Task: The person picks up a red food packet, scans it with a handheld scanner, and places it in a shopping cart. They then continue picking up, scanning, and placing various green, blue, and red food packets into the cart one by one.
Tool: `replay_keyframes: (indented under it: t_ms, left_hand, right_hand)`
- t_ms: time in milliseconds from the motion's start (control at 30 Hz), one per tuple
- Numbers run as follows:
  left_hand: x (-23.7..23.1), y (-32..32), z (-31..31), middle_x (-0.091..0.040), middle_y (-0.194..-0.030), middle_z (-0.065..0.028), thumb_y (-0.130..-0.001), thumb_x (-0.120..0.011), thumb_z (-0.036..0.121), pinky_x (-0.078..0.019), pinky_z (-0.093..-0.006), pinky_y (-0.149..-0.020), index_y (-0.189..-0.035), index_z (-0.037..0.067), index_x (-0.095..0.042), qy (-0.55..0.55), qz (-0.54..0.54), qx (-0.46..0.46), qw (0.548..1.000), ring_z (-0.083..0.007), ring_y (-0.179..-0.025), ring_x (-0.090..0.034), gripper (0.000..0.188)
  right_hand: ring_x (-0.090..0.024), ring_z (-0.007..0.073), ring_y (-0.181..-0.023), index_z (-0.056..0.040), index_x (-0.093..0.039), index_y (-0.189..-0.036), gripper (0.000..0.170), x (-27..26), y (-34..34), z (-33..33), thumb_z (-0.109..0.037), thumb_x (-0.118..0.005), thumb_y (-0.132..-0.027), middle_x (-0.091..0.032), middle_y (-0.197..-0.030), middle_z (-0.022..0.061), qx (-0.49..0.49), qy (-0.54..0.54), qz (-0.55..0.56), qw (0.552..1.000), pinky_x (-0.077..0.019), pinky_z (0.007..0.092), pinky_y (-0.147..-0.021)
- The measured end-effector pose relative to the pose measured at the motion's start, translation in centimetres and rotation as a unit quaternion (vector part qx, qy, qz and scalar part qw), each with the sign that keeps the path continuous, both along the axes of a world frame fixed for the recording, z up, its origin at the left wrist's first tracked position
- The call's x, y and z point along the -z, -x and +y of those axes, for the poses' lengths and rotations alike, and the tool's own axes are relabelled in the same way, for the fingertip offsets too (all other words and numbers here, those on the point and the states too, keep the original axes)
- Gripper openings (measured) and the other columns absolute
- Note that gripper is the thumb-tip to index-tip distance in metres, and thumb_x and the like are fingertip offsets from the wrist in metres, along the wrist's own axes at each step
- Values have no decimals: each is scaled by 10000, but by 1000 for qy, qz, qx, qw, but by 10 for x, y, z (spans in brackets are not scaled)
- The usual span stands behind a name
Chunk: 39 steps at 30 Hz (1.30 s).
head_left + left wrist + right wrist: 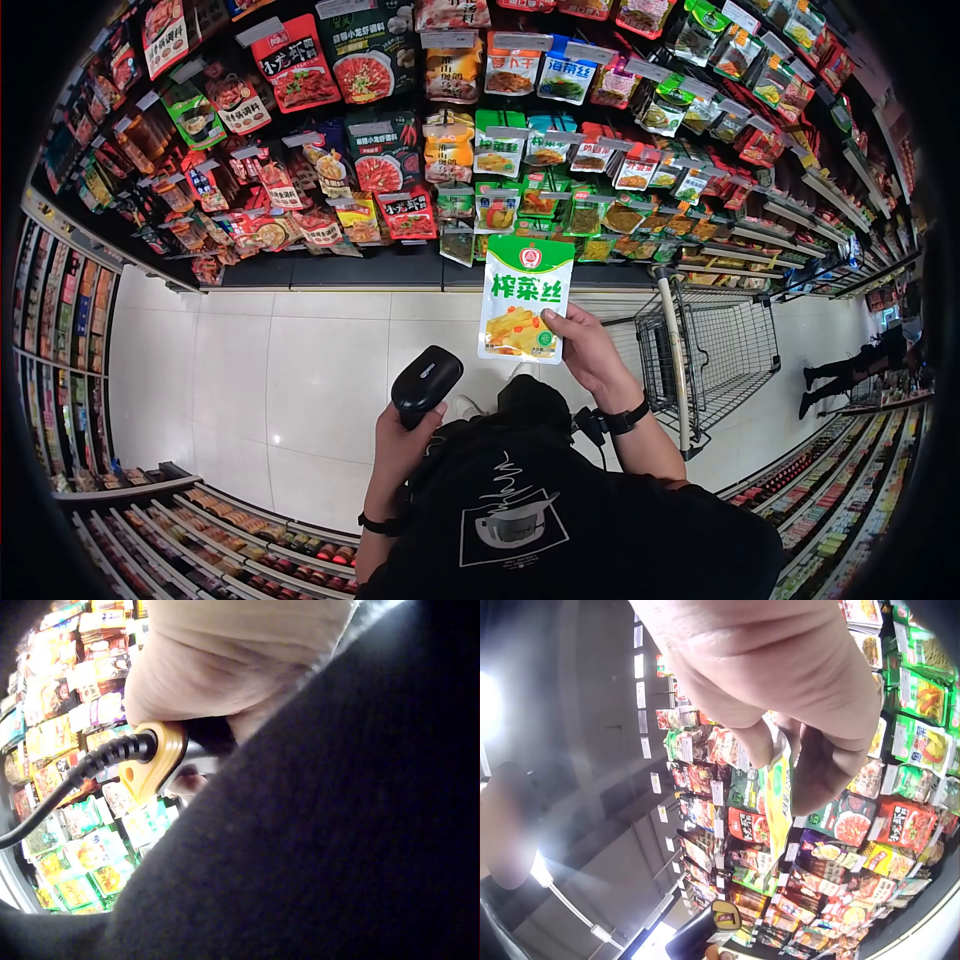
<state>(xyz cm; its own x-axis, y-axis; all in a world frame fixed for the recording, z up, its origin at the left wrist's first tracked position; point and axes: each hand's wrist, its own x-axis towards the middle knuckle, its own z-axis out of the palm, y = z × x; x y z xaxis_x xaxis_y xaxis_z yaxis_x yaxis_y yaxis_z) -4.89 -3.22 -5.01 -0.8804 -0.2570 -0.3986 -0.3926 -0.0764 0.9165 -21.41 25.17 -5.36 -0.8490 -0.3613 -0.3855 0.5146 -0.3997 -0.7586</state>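
Sachet [524, 290] pinched in right grip [594, 350], left grip [402, 446] curled round black device [427, 382], cart [674, 345] alongside, packets [498, 158] beyond

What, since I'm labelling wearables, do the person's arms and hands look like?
The left hand and right hand wear no gloves. Each wrist has a black band; the right one bears a small black block with a thin dark cable. The forearms are bare; the shirt is black.

Held green-white packet [527, 300] — 榨菜丝; red hanging pouch [298, 70] — 小龙虾; blue packet [566, 78], seemingly 海带丝.
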Motion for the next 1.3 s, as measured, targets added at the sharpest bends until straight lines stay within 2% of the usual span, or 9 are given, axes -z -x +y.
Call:
replay_keyframes:
  t_ms: [367,933,1300]
  left_hand:
    - [-2,-2,0,-700,-770,-7,-945,-838,180,-412,-228,-518,-1082,29,-721,-3,0,-5,1000,-31,-580,-547,234]
    - [-1,-4,-7,-706,-769,-13,-945,-833,172,-405,-230,-509,-1065,14,-726,-4,-3,-7,1000,-30,-561,-542,225]
    - [-7,-4,-3,-672,-724,-2,-948,-820,199,-369,-245,-486,-951,16,-717,16,-4,-28,999,-42,-542,-520,210]
  right_hand:
    - [-717,179,-1143,-7,-671,-1331,286,-3,-1,-9,-139,-656,-1077,-743,-1268,94,-19,1,-5,1000,-558,365,-1030]
    - [-720,181,-1137,0,-678,-1311,300,-2,-3,-14,-168,-687,-1062,-748,-1258,96,-25,-14,-2,1000,-558,366,-1039]
    - [-702,179,-1150,-2,-684,-1291,278,-8,-1,-17,-152,-688,-1057,-745,-1253,101,-16,0,11,1000,-528,382,-1061]
